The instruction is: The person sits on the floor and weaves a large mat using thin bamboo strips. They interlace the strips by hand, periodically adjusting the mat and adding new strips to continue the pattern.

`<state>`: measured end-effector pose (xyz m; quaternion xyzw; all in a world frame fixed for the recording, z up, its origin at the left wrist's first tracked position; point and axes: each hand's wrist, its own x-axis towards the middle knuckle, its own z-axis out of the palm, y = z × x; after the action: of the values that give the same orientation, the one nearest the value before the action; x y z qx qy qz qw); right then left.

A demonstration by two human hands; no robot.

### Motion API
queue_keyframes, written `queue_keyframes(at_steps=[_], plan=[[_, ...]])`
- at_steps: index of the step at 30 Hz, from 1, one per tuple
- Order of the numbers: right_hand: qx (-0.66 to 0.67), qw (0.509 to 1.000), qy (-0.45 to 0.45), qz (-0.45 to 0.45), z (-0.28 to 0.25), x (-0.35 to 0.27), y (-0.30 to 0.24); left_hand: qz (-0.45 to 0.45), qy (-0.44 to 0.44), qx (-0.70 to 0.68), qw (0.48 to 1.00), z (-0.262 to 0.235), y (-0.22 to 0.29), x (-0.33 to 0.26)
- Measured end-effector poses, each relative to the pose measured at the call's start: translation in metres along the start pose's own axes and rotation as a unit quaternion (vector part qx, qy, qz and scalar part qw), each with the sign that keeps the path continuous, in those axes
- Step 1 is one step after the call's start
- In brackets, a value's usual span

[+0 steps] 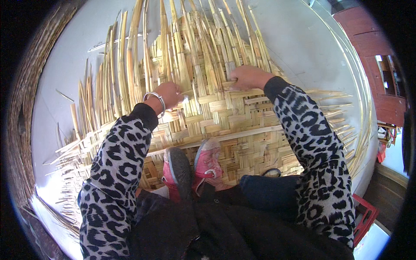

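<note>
A half-woven mat [242,149] of flat, pale yellow reed strips lies on the floor under me. Its woven part is nearest my feet, and loose upright strips [130,65] fan out at the far side. My left hand [170,94], with a silver bangle [159,100] at the wrist, is closed at the weaving edge; its fingertips meet a strip and are partly hidden. To its right and a little farther off, my right hand [250,78] is curled shut on a reed strip [228,85] at the same edge.
My pink shoes [209,162] rest on the mat. Loose strip ends [340,104] stick out on both sides. Long thin strips [362,99] curve along the right. A rough wooden edge [26,112] runs down the left; reddish wooden furniture [368,47] stands at the right.
</note>
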<state>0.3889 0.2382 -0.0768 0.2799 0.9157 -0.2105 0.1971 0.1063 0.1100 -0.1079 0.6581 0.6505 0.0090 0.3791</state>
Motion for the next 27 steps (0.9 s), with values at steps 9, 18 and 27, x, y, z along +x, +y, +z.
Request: queue_keyframes(at_steps=[9, 18, 27], plan=[[0.043, 0.978, -0.014, 0.204, -0.068, -0.093, 0.015, 0.017, 0.027, 0.031, 0.999, -0.001, 0.001, -0.003], [-0.241, 0.946, 0.039, 0.212, -0.023, -0.060, 0.001, -0.016, 0.003, -0.001, 1.000, -0.037, -0.032, -0.051], [0.043, 0.971, 0.207, -0.113, 0.011, 0.042, -0.138, -0.023, 0.019, 0.000, 1.000, -0.061, -0.029, -0.100]])
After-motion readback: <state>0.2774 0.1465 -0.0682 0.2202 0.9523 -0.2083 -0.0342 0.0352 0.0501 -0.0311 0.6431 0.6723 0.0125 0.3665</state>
